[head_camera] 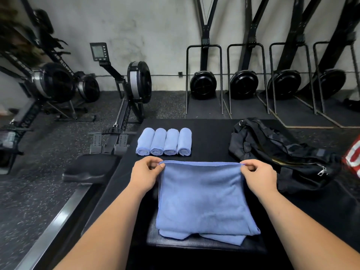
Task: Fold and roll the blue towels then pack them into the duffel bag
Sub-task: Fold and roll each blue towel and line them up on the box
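A blue towel (pixel 202 197) hangs stretched in front of me, folded double, its lower part resting on the black platform (pixel 210 137). My left hand (pixel 145 173) pinches its top left corner and my right hand (pixel 259 177) pinches its top right corner. Beyond it, several rolled blue towels (pixel 164 141) lie side by side in a row on the platform. The black duffel bag (pixel 280 152) lies slumped at the right with its zipper open.
A rowing machine (pixel 124 106) stands left of the platform, its seat (pixel 91 168) close to my left arm. More rowers are stored upright along the back wall (pixel 243 82). A red and white object (pixel 353 156) shows at the right edge.
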